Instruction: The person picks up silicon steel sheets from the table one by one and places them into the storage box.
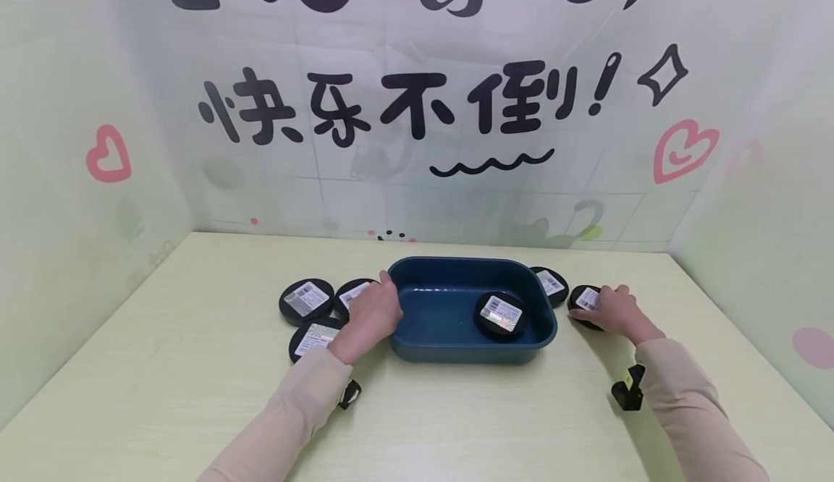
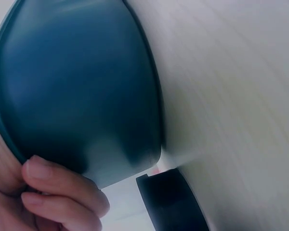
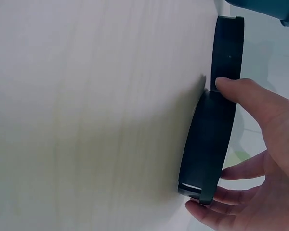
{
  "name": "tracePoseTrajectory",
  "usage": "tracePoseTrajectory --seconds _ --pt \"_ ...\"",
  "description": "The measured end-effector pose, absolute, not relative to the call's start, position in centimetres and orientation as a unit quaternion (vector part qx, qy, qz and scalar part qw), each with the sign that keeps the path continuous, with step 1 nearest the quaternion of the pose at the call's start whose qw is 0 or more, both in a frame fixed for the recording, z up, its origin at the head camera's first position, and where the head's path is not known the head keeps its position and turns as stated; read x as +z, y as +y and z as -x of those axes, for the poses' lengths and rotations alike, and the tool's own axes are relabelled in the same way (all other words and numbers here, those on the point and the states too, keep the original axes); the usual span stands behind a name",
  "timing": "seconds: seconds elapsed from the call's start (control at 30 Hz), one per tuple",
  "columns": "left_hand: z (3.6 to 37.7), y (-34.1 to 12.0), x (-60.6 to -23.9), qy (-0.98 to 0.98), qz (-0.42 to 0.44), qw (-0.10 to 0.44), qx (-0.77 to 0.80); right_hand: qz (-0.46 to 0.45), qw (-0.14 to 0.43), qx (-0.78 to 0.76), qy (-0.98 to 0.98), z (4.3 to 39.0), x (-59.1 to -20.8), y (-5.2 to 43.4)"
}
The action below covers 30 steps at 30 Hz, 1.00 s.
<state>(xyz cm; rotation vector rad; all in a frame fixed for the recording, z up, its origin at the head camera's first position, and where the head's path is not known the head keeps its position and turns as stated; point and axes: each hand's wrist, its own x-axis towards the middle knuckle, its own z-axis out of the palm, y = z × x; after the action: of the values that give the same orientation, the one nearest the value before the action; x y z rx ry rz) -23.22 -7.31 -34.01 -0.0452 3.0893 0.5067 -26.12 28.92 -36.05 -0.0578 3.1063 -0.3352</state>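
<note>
Here, both hands worked beside the blue tub [image 1: 456,348].
Left hand [image 1: 370,315] gripped the tub's left rim; right hand [image 1: 612,310] pinched a black round tin [image 1: 584,299] on the worktop [image 1: 195,366].

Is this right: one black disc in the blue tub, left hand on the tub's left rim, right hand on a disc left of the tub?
One slip: the disc under the right hand lies right of the blue tub, not left, as the head view shows. The rest holds: one black disc lies inside the tub, and the left hand is at its left rim.
</note>
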Motion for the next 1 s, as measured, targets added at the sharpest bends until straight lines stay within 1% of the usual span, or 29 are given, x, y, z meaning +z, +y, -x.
tracePoseTrajectory --seconds 0.13,0.4,0.63,1.0 --pt "23.2 -7.3 -34.0 0.987 0.014 0.005 0.163 0.024 0.011 -0.099 0.995 26.1 -36.0 29.0" --pt "23.2 -7.3 -34.0 0.987 0.012 0.001 0.161 0.016 0.041 -0.108 0.993 25.8 -35.8 29.2" --pt "23.2 -7.3 -34.1 0.987 0.014 0.003 0.162 0.026 0.026 -0.108 0.993 25.6 -35.8 29.0" --pt "23.2 -7.4 -34.0 0.986 0.012 0.003 0.166 0.025 0.034 -0.121 0.992 24.9 -35.5 29.1"
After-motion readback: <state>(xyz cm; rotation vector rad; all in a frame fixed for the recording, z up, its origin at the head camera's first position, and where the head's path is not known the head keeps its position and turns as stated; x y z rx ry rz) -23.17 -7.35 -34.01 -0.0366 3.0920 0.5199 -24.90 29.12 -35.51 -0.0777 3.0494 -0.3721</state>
